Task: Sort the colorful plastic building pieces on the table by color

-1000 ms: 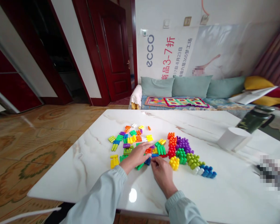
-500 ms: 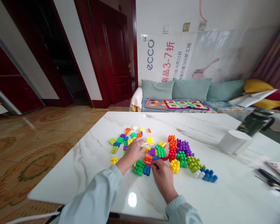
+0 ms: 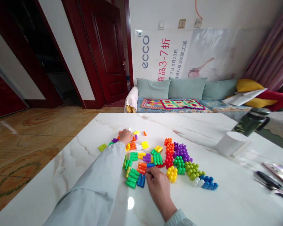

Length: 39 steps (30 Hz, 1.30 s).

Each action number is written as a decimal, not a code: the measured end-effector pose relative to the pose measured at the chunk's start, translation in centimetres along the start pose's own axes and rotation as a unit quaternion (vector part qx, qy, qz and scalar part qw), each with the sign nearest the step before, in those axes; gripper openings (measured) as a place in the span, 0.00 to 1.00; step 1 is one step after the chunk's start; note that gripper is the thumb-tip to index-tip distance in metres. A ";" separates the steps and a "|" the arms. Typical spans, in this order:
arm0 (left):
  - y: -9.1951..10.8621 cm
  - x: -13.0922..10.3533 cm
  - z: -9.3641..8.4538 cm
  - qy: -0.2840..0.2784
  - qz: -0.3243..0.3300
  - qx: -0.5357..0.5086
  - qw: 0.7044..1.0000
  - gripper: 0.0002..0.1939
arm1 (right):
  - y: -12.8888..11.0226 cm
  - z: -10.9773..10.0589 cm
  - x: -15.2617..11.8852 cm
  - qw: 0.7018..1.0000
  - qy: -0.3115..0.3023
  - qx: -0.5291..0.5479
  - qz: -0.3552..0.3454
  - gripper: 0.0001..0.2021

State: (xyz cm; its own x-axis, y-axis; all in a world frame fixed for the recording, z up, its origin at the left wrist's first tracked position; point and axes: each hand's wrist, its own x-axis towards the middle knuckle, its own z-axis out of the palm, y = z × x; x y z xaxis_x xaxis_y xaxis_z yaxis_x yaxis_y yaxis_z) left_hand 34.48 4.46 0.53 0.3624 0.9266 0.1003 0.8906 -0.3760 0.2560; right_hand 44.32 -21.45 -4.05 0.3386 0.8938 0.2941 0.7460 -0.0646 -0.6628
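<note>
My left hand [image 3: 126, 136] reaches to the far left of the loose plastic building blocks, palm down. A white block [image 3: 129, 129] shows at its fingertips; whether it is gripped is hidden by the hand. My right hand [image 3: 158, 182] rests on the table with its fingers curled in, and what they hold, if anything, is hidden. Just left of it lie an orange block [image 3: 141, 168], a dark blue block [image 3: 141, 180] and green blocks [image 3: 132, 178]. Purple blocks [image 3: 147, 157] and other green blocks [image 3: 158, 159] lie beyond the right hand.
Joined knobbly blocks [image 3: 191, 170], sorted by colour, run along the right side. Farther right on the marble-patterned table [image 3: 198, 207] are a white cylinder-shaped object [image 3: 232, 142], a camouflage flask [image 3: 251, 122], a phone [image 3: 279, 172] and black-handled scissors [image 3: 270, 179]. A sofa [image 3: 174, 105] stands behind.
My left hand has moved away from me and left, from the middle of the loose blocks to the far-left ones. My right hand stays beside the blue and orange blocks. The view has shifted slightly.
</note>
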 end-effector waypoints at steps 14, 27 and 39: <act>3.6 -17.4 -1.9 0.092 0.051 -0.411 0.906 0.13 | -0.3 -0.6 0.0 0.990 0.040 0.133 -0.008 0.15; 3.8 -27.2 2.0 0.051 0.145 -0.480 0.864 0.08 | -3.2 -3.4 -4.5 0.966 0.018 0.247 -0.070 0.05; 3.7 -27.3 2.6 0.045 0.184 -0.431 0.882 0.06 | 3.4 -13.6 -3.4 0.966 0.115 -0.226 -0.044 0.10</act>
State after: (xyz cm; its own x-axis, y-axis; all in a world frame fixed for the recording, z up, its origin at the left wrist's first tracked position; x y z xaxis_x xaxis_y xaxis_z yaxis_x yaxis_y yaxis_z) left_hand 28.58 -22.22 -3.72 0.5252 0.7541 0.3944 0.1641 -0.5445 0.8225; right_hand 53.49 -30.71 2.11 0.3421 0.7861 0.5148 0.9344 -0.2269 -0.2746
